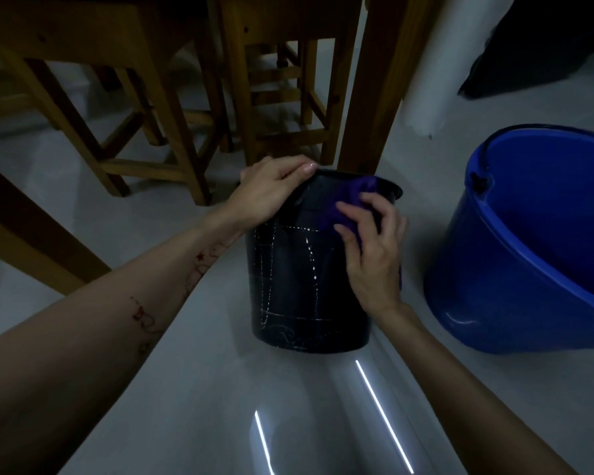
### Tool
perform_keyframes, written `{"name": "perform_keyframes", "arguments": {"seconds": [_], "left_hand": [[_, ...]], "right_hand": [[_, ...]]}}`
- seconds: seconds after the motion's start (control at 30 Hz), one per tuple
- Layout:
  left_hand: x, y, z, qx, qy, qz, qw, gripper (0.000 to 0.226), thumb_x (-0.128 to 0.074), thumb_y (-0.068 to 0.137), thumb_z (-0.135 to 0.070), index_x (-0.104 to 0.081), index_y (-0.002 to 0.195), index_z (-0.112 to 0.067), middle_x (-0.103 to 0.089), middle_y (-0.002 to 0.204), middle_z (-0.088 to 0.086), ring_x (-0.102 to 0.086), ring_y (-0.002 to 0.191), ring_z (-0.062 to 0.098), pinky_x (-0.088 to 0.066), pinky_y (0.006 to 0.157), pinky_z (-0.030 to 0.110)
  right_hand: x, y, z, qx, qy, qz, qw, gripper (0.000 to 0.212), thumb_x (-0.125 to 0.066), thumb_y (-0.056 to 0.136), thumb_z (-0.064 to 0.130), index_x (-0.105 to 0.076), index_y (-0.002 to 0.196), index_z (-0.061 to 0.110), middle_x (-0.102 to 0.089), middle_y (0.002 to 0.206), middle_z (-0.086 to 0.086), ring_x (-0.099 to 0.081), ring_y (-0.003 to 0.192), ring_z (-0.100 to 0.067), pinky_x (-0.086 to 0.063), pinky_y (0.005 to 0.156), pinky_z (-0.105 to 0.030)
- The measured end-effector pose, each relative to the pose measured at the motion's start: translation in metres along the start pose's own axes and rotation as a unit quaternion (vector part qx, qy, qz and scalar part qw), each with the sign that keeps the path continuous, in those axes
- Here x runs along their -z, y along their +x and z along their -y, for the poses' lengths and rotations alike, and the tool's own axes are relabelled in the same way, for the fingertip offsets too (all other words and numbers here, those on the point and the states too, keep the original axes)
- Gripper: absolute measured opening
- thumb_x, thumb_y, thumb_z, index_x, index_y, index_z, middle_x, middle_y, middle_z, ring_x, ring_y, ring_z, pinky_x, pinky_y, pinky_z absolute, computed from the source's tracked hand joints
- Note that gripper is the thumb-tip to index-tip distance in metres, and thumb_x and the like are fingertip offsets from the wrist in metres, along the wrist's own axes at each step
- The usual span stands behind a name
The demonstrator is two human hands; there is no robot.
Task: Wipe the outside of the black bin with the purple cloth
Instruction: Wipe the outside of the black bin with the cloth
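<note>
The black bin [295, 289] stands on the pale floor, tilted slightly toward me, with faint white dotted markings on its side. My left hand [271, 190] grips the bin's rim at its upper left. My right hand [371, 248] presses the purple cloth [352, 197] against the bin's upper right side, near the rim. Part of the cloth is hidden under my fingers and palm.
A large blue bucket [515, 269] stands close on the right. Wooden stool and table legs [282, 97] crowd the floor just behind the bin. A white post [426, 80] and a dark object [535, 49] lie at the back right. Glossy floor [220, 389] stretches toward me.
</note>
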State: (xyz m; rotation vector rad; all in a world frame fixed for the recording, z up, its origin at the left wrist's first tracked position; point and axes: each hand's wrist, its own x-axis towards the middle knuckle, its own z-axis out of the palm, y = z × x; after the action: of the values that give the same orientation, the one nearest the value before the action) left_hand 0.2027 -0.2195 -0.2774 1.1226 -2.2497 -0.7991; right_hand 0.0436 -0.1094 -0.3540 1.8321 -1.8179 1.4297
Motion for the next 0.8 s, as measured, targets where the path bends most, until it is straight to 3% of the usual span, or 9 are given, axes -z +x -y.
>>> {"name": "perform_keyframes", "arguments": {"seconds": [0.07, 0.23, 0.33, 0.4, 0.53, 0.57, 0.63, 0.7, 0.8], "left_hand": [[-0.001, 0.0, -0.001, -0.003, -0.002, 0.005, 1.0, 0.029, -0.032, 0.1, -0.053, -0.059, 0.107, -0.049, -0.069, 0.099, -0.021, -0.06, 0.109, 0.009, -0.031, 0.107, 0.059], [-0.003, 0.001, -0.002, 0.005, 0.0, 0.011, 1.0, 0.029, -0.031, 0.099, -0.053, -0.058, 0.104, -0.047, -0.066, 0.103, -0.02, -0.057, 0.113, 0.013, -0.026, 0.109, 0.058], [-0.006, 0.002, -0.006, -0.003, 0.025, 0.011, 1.0, 0.028, -0.03, 0.102, -0.051, -0.058, 0.106, -0.048, -0.063, 0.108, -0.019, -0.049, 0.117, 0.014, -0.019, 0.105, 0.042], [-0.005, 0.004, -0.009, -0.006, 0.032, 0.018, 0.999, 0.03, -0.031, 0.103, -0.05, -0.06, 0.11, -0.046, -0.063, 0.108, -0.02, -0.048, 0.118, 0.013, -0.019, 0.102, 0.039], [-0.008, 0.003, -0.01, -0.018, 0.038, 0.05, 0.998, 0.035, -0.032, 0.098, -0.057, -0.061, 0.113, -0.046, -0.066, 0.11, -0.018, -0.054, 0.116, 0.013, -0.028, 0.109, 0.053], [-0.009, 0.002, -0.008, -0.028, 0.048, 0.048, 0.997, 0.035, -0.033, 0.097, -0.058, -0.062, 0.114, -0.045, -0.066, 0.111, -0.017, -0.053, 0.114, 0.012, -0.03, 0.108, 0.05], [-0.009, -0.002, -0.008, -0.042, 0.06, 0.026, 0.997, 0.036, -0.038, 0.099, -0.052, -0.064, 0.118, -0.037, -0.062, 0.111, -0.012, -0.049, 0.106, 0.009, -0.032, 0.102, 0.026], [-0.006, -0.004, -0.004, -0.039, 0.068, 0.023, 0.997, 0.036, -0.04, 0.102, -0.041, -0.067, 0.113, -0.02, -0.06, 0.101, -0.004, -0.048, 0.095, 0.008, -0.03, 0.083, 0.009], [-0.009, -0.007, 0.008, -0.006, 0.043, 0.041, 0.998, 0.03, -0.042, 0.103, -0.032, -0.063, 0.09, -0.015, -0.056, 0.076, -0.009, -0.052, 0.08, 0.008, -0.036, 0.074, 0.026]], "right_hand": [[-0.002, -0.012, 0.001, 0.082, -0.022, 0.03, 0.996, 0.025, -0.061, 0.09, 0.015, -0.064, 0.114, 0.012, -0.046, 0.129, -0.007, -0.042, 0.108, -0.028, -0.025, 0.099, -0.015], [0.0, -0.091, -0.009, 0.232, -0.021, 0.131, 0.964, 0.021, -0.061, 0.093, 0.012, -0.057, 0.112, 0.019, -0.049, 0.128, 0.001, -0.048, 0.098, -0.027, -0.043, 0.08, -0.037], [0.015, -0.146, -0.022, 0.263, -0.035, 0.2, 0.943, 0.045, -0.077, 0.079, 0.012, -0.053, 0.115, 0.021, -0.047, 0.13, 0.004, -0.046, 0.102, -0.024, -0.042, 0.082, -0.033], [0.026, -0.15, -0.023, 0.244, -0.045, 0.197, 0.948, 0.048, -0.079, 0.077, 0.011, -0.052, 0.115, 0.022, -0.047, 0.13, 0.004, -0.045, 0.104, -0.024, -0.043, 0.085, -0.033], [0.044, -0.087, -0.013, 0.105, -0.018, 0.045, 0.993, 0.019, -0.051, 0.094, 0.015, -0.055, 0.112, 0.02, -0.047, 0.124, -0.004, -0.042, 0.105, -0.023, -0.029, 0.099, -0.022], [0.045, -0.068, -0.015, 0.049, -0.011, 0.008, 0.999, 0.02, -0.05, 0.093, 0.015, -0.056, 0.112, 0.02, -0.046, 0.125, -0.005, -0.04, 0.108, -0.021, -0.028, 0.099, -0.021], [0.041, -0.038, -0.021, -0.071, 0.012, -0.034, 0.997, 0.023, -0.049, 0.094, 0.02, -0.056, 0.116, 0.02, -0.044, 0.129, -0.006, -0.04, 0.113, -0.022, -0.03, 0.098, -0.019], [0.03, -0.025, -0.023, -0.146, 0.035, -0.028, 0.988, 0.026, -0.047, 0.095, 0.027, -0.058, 0.117, 0.017, -0.044, 0.133, -0.009, -0.041, 0.117, -0.026, -0.028, 0.098, -0.012], [0.011, -0.025, -0.011, -0.133, 0.039, 0.027, 0.99, 0.029, -0.046, 0.096, 0.028, -0.058, 0.118, 0.016, -0.044, 0.133, -0.011, -0.038, 0.118, -0.021, -0.023, 0.098, -0.008]]}}
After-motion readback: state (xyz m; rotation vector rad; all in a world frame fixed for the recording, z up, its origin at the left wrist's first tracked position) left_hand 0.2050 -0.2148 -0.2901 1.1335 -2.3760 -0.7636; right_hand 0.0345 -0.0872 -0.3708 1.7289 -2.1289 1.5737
